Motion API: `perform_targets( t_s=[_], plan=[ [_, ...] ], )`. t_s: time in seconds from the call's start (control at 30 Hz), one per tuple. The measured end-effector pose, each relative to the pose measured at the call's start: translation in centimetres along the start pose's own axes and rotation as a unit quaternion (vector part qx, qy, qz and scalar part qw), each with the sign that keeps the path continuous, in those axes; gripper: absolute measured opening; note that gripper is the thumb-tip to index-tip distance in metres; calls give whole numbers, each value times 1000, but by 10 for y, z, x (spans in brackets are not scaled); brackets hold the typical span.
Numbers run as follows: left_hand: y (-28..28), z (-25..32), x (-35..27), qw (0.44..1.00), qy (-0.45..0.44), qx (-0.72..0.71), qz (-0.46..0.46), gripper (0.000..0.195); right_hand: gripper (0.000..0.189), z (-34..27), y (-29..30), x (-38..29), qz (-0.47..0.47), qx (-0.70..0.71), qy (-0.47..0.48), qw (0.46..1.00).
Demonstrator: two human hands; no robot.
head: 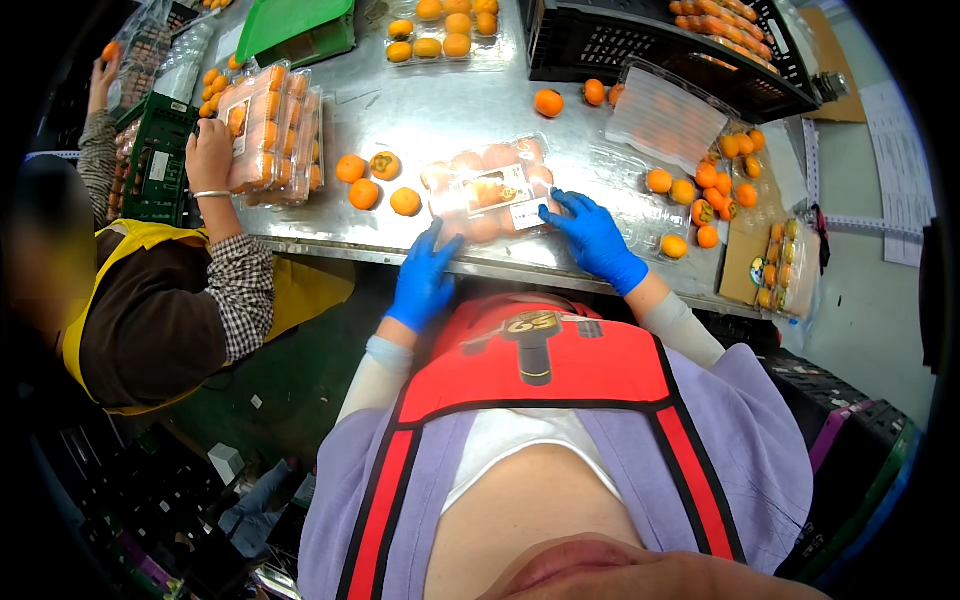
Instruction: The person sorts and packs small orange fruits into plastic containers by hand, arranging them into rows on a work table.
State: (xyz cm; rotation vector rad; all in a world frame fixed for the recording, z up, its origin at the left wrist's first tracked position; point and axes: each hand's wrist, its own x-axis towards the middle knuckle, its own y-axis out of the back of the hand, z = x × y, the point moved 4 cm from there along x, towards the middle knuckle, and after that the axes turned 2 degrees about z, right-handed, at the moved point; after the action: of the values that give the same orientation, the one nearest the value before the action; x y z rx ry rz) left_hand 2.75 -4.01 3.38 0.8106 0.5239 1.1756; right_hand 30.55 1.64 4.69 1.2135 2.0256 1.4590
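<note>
A closed clear plastic clamshell of orange persimmons (469, 199), bearing a picture label and a white sticker, lies on the metal table before me. My left hand (427, 276), in a blue glove, rests at its near left corner, fingers apart. My right hand (596, 238), gloved too, touches its near right corner by the white sticker, fingers spread. Several loose persimmons (364, 194) sit just left of the pack. To the right, an open clear tray (626, 202) lies partly under other packaging, with loose persimmons about it.
A co-worker's hand (209, 156) touches upright stacked packs (259, 124) at left. Farther back stand a green tray (296, 26), a pack of persimmons (442, 34) and a black crate (660, 64). Cardboard (739, 274) lies at the right edge, beside a filled pack (791, 270).
</note>
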Motion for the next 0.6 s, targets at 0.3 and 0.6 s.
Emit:
perform_targets(
  t_s=[0.3,0.6],
  plan=[
    [-15,14,-9,992,52,-16,113,46,31,-12,-43,-47,-168,634,-489,575],
    [-30,-14,1,913,162,-243,283,41,29,-10,-140,-10,32,785,-446,428]
  ],
)
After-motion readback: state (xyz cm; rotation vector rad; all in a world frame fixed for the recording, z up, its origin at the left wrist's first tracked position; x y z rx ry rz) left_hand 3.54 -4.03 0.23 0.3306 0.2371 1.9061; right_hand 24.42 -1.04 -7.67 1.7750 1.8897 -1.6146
